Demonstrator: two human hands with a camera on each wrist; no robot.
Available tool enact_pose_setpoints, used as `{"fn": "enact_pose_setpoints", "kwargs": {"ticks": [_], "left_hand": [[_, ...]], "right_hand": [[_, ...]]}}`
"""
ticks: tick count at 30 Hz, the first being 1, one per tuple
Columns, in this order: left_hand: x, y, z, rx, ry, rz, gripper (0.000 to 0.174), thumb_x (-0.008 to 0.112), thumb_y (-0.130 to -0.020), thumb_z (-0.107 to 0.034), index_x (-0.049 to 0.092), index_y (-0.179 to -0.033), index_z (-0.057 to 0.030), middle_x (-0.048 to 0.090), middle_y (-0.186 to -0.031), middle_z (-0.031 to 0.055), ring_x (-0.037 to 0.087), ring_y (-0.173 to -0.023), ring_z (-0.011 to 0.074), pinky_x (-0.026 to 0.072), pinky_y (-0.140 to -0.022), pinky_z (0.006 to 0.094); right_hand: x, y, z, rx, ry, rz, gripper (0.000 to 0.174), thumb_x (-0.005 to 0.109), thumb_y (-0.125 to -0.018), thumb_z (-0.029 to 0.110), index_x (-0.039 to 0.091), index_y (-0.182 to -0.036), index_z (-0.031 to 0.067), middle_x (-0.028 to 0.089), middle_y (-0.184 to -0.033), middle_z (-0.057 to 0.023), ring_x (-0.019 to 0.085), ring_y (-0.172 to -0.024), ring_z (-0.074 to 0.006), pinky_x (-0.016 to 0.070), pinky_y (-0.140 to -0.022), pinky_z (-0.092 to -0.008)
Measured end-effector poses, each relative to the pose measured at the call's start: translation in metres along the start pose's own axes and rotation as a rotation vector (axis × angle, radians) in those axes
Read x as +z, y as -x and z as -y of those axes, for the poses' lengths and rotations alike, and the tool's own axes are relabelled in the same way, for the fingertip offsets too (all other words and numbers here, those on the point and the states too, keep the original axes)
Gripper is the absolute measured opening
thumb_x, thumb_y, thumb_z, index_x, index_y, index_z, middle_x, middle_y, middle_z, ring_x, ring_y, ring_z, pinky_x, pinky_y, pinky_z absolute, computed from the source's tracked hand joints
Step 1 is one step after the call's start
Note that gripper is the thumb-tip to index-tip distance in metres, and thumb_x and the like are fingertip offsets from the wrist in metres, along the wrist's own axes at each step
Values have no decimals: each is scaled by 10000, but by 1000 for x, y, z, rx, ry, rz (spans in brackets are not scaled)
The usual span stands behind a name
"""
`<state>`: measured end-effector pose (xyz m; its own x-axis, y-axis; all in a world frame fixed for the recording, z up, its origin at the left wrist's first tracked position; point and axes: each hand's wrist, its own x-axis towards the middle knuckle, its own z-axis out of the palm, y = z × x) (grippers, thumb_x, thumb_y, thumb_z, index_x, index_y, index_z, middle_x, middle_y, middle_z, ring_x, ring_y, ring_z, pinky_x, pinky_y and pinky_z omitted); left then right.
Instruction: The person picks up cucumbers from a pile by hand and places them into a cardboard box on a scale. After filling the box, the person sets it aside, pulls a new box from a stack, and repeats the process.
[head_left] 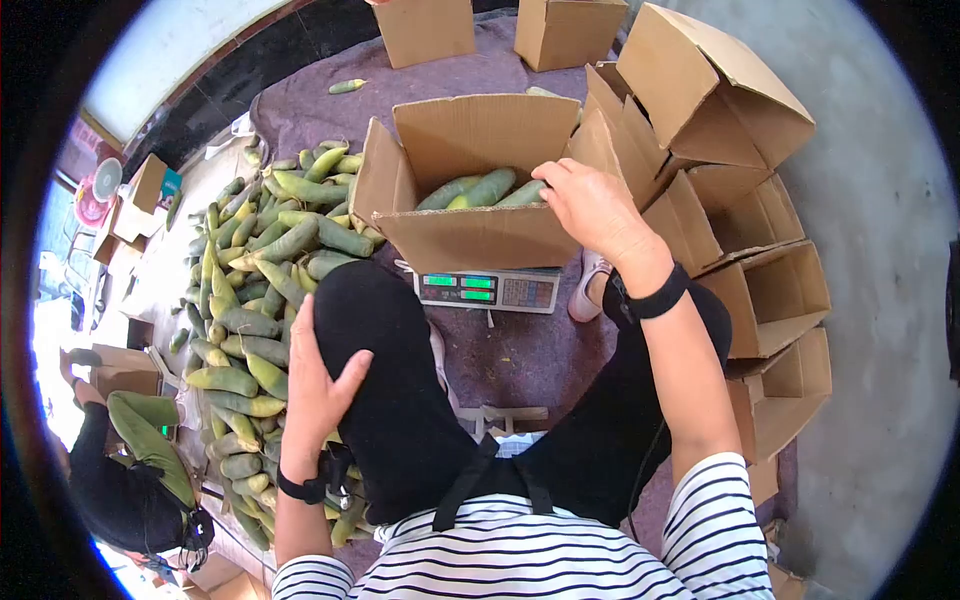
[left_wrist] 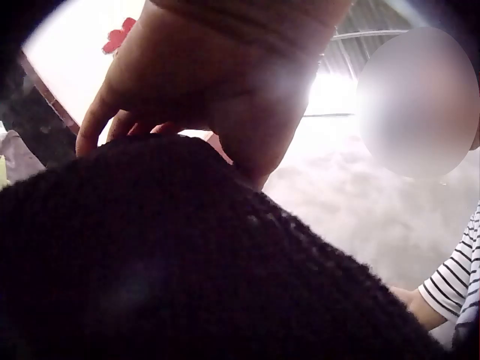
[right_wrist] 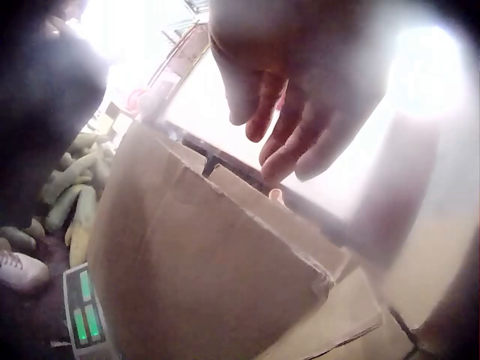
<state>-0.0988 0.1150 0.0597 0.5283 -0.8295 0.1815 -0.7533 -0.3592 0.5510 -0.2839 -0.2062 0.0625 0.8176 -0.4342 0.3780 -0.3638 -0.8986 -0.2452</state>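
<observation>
An uncovered cardboard box [head_left: 490,240] stands on a digital scale [head_left: 487,290] between the person's feet. Several green radishes [head_left: 490,188] lie inside it. Over the box's right side is the right hand [head_left: 600,212], its fingertips overlapping the end of one radish [head_left: 524,193] in the head view. From the right wrist, that hand's fingers [right_wrist: 281,154] hang loosely bent above the box rim, with nothing seen between them. The left hand [head_left: 318,395] rests on the black-clad left knee [head_left: 370,300], thumb spread. In the left wrist view its fingers [left_wrist: 94,131] lie over the dark cloth.
A large heap of green radishes [head_left: 255,350] spreads to the left on a purple cloth [head_left: 300,110]. Open cardboard boxes [head_left: 735,215] line the right side, and more boxes [head_left: 425,35] stand at the back. Another person [head_left: 130,480] sits at far left.
</observation>
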Motion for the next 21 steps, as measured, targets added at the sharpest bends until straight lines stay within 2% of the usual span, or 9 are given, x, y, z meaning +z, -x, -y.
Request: {"fn": "enact_pose_setpoints", "kwargs": {"ticks": [5, 10, 15, 19, 21], "left_hand": [[-8, 13, 19, -79, 122, -39, 788, 651, -820, -239, 213, -1425, 12, 344, -1388, 259, 344, -1301, 370, 272, -1078, 407], [-8, 18, 32, -67, 97, -78, 773, 642, -816, -217, 222, -1426, 6, 347, -1390, 255, 344, -1302, 368, 268, -1080, 406], [-6, 16, 36, -56, 76, -100, 773, 645, -806, -212, 232, -1425, -3, 358, -1382, 252, 352, -1295, 368, 265, -1082, 410], [-4, 13, 35, -68, 94, -91, 777, 647, -799, -215, 235, -1425, -7, 359, -1382, 250, 354, -1292, 371, 267, -1082, 414], [-3, 11, 33, -74, 99, -81, 778, 648, -798, -217, 236, -1424, -8, 358, -1383, 250, 354, -1292, 373, 267, -1082, 416]], "right_hand": [[-12, 2, 7, -73, -63, 0, 145, 555, -868, 170, 579, -929, 40, 614, -868, -147, 610, -825, -339, 501, -728, -423], [-68, 17, 43, -127, -36, 17, 143, 558, -869, 169, 581, -934, 44, 615, -867, -141, 607, -830, -339, 498, -726, -416], [-123, 64, 50, -2, 61, -11, 155, 579, -862, 158, 588, -970, 47, 600, -901, -134, 599, -840, -336, 491, -722, -400], [-130, 107, 33, 145, 77, -1, 191, 590, -857, 161, 593, -1007, 42, 597, -942, -134, 597, -853, -334, 490, -734, -396], [-117, 127, 22, 175, 98, 189, 217, 598, -853, 168, 599, -1028, 40, 602, -980, -135, 592, -902, -327, 487, -772, -393]]}}
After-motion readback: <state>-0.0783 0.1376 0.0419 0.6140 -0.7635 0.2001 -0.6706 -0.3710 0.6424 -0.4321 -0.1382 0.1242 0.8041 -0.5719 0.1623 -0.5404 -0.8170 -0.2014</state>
